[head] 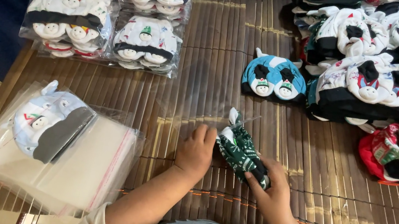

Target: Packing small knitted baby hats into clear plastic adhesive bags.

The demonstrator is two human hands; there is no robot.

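A person's two bare hands work over a slatted bamboo tabletop (209, 45); the right hand (272, 190) has its grip clenched around the lower end of a folded pair of dark green patterned socks (240, 151), which lies tilted at the centre of the tabletop, its white-tipped upper end poking into the mouth of a clear plastic bag (201, 96); the left hand (195, 150) rests flat on the bag's lower edge, fingers touching the socks, holding nothing closed. A blue pair of socks (273, 78) lies just beyond; bagged white socks (109, 11) sit stacked at far left; a loose heap of assorted socks (376, 74) fills the right; a pile of empty clear bags (93, 164), topped by a pale bagged pair (47, 122), lies near the left hand.
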